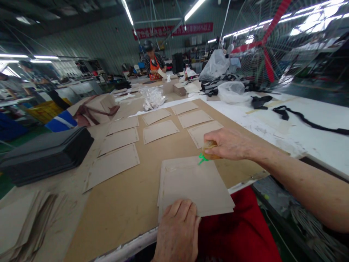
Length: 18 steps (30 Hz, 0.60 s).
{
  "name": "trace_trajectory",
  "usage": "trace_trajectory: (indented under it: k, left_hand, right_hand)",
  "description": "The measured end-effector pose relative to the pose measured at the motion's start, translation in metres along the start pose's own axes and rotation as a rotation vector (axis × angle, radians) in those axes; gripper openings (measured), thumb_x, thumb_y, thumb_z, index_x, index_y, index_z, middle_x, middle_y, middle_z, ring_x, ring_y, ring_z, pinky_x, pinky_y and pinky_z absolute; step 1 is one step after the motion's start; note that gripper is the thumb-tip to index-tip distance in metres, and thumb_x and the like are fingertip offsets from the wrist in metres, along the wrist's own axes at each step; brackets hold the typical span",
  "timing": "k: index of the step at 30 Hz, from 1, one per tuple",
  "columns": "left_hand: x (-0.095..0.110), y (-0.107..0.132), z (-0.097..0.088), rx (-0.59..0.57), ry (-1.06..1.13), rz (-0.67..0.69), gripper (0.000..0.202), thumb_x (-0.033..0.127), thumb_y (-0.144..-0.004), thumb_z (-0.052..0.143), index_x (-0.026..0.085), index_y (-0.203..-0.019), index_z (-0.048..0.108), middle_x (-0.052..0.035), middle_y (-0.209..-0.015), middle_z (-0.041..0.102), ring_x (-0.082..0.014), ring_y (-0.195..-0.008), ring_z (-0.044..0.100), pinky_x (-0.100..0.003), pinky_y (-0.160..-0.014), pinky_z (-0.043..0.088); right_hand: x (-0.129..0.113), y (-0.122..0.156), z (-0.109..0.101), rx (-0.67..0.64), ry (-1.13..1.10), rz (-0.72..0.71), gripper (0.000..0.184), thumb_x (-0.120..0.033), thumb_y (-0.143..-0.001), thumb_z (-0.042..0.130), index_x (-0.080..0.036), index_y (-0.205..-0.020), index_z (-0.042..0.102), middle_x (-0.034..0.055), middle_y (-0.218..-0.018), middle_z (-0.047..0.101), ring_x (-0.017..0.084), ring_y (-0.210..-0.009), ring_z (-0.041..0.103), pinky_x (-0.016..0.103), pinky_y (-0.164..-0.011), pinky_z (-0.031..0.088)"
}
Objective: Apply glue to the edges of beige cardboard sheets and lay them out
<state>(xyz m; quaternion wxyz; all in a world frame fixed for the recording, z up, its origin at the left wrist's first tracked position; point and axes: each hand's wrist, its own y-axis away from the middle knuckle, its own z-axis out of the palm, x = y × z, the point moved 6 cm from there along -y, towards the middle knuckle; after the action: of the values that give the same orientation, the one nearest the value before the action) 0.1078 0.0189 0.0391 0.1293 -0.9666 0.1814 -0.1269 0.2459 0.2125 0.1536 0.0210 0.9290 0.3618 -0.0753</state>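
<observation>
Left hand (178, 227) lies flat, grip apart, on the near edge of a stack of flat beige card sheets (191, 185) on the brown desk (122, 203). Right of it, the right hand (227, 143) has its grip clamped on a small amber green-tipped applicator (207, 154), whose tip is at the stack's far corner.

A long worktable (131, 203) has a brown board top, with a white stretch (300, 142) along its right side. At the front edge lies a stack of tan sheets (191, 185). Beyond it, single tan sheets (159, 131) lie flat in rows, set apart. A stack of dark grey sheets (46, 153) sits at left, with a pile of pale sheets (21, 222) nearer. Black straps (283, 112) lie on the white part.
</observation>
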Motion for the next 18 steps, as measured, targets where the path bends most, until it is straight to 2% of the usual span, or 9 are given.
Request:
trace_trajectory:
  k: [4,12,15,18]
  left_hand:
    - [0.001,-0.001,-0.001,0.002,-0.027,0.024,0.023,0.015,-0.093,0.053,0.019,-0.115,0.061,-0.006,-0.115,0.069,-0.0252,-0.105,0.063,-0.042,-0.093,0.054]
    - [-0.001,-0.003,-0.002,-0.003,0.001,0.027,0.02,0.015,-0.094,0.053,0.02,-0.111,0.061,-0.0058,-0.112,0.069,-0.0252,-0.102,0.063,-0.043,-0.09,0.054]
    - [0.0,-0.004,-0.004,0.004,-0.001,0.035,0.02,0.015,-0.093,0.054,0.019,-0.111,0.06,-0.006,-0.111,0.069,-0.0255,-0.101,0.063,-0.043,-0.09,0.054]
    - [0.0,-0.004,-0.005,-0.001,0.009,0.033,0.019,0.014,-0.093,0.054,0.019,-0.11,0.06,-0.0056,-0.109,0.069,-0.025,-0.1,0.063,-0.043,-0.089,0.055]
  right_hand:
    - [-0.013,-0.005,0.003,-0.013,-0.019,-0.053,0.021,-0.037,-0.086,0.061,-0.022,-0.075,0.051,0.0,-0.074,0.059,0.017,-0.068,0.047,0.029,-0.057,0.023]
    - [0.037,0.024,-0.002,-0.027,0.024,0.1,0.024,-0.042,-0.088,0.057,-0.022,-0.077,0.054,0.0001,-0.068,0.056,0.018,-0.062,0.048,0.029,-0.056,0.023]
    - [0.04,0.032,0.0,-0.001,0.018,0.09,0.025,-0.044,-0.09,0.056,-0.022,-0.079,0.053,0.0009,-0.074,0.058,0.018,-0.066,0.05,0.029,-0.058,0.024]
    - [0.038,0.036,0.001,-0.019,-0.01,0.053,0.026,-0.043,-0.089,0.057,-0.022,-0.075,0.051,-0.0004,-0.071,0.057,0.017,-0.065,0.05,0.029,-0.058,0.024]
